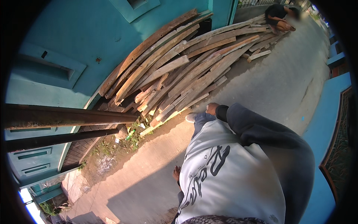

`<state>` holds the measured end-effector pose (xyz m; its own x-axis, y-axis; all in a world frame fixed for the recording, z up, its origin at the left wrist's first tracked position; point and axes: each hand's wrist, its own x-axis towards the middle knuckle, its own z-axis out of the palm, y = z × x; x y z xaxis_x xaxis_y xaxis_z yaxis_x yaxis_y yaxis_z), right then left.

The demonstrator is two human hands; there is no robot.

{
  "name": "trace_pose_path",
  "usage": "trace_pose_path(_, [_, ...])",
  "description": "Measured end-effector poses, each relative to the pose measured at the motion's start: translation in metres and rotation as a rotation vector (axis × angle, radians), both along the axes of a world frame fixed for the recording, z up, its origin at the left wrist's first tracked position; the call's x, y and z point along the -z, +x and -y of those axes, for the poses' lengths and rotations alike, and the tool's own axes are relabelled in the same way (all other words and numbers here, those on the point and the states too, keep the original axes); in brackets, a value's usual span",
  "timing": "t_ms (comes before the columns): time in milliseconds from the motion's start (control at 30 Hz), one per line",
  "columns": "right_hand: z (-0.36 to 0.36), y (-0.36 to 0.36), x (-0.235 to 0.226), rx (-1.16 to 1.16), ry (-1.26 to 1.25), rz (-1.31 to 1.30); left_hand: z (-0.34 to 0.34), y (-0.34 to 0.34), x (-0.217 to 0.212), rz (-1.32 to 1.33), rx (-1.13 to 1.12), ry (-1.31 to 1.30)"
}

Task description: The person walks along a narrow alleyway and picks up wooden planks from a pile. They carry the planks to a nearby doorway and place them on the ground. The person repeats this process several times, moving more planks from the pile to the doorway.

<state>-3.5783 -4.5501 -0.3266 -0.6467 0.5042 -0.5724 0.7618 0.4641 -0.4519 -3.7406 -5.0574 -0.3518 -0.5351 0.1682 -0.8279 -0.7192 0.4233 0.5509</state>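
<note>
My left hand point(176, 173) hangs low beside my white shirt point(238, 164), its fingers loosely apart, with nothing seen in it. Out of a dark sleeve point(261, 127) comes my right hand point(212, 108), held in front of my trouser leg point(203, 120). Its fingers look curled in, and no object shows in it. Just beyond that hand and my shoe point(190, 118) lies a large pile of long wooden planks and beams point(201, 76). Neither hand touches the wood.
A teal wall point(85, 33) runs behind the pile. Two rusty brown posts point(71, 115) stand at left, near weeds and litter point(130, 135). Another person point(276, 16) crouches at the pile's far end. The paved lane point(283, 86) borders a blue wall point(335, 100) at right.
</note>
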Motion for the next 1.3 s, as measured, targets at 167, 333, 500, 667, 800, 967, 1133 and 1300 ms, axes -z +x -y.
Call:
trace_pose_path(167, [0.002, -0.002, -0.023, 0.077, -0.160, 0.119, 0.001, 0.002, -0.001, 0.016, 0.045, -0.007])
trace_pose_path(333, [0.012, -0.001, -0.043, 0.058, -0.139, 0.124, 0.006, 0.003, -0.007, 0.022, 0.066, -0.017])
trace_pose_path(500, [0.011, 0.023, -0.006, -0.141, 0.100, 0.070, -0.002, 0.005, -0.012, 0.049, 0.099, -0.027])
trace_pose_path(667, [0.013, 0.036, 0.019, -0.047, 0.051, 0.057, -0.003, 0.004, -0.018, 0.059, 0.121, -0.037])
trace_pose_path(800, [0.020, 0.047, 0.018, 0.011, 0.055, 0.059, -0.004, 0.005, -0.021, 0.062, 0.132, -0.046])
trace_pose_path(967, [0.024, 0.052, 0.009, 0.040, 0.070, 0.093, -0.004, 0.008, -0.024, 0.073, 0.136, -0.056])
trace_pose_path(1133, [0.022, 0.060, 0.015, -0.008, 0.094, 0.031, 0.000, 0.012, -0.032, 0.083, 0.126, -0.075])
trace_pose_path(1300, [0.012, 0.084, 0.032, -0.101, 0.034, 0.107, -0.005, 0.016, -0.034, 0.098, 0.126, -0.073])
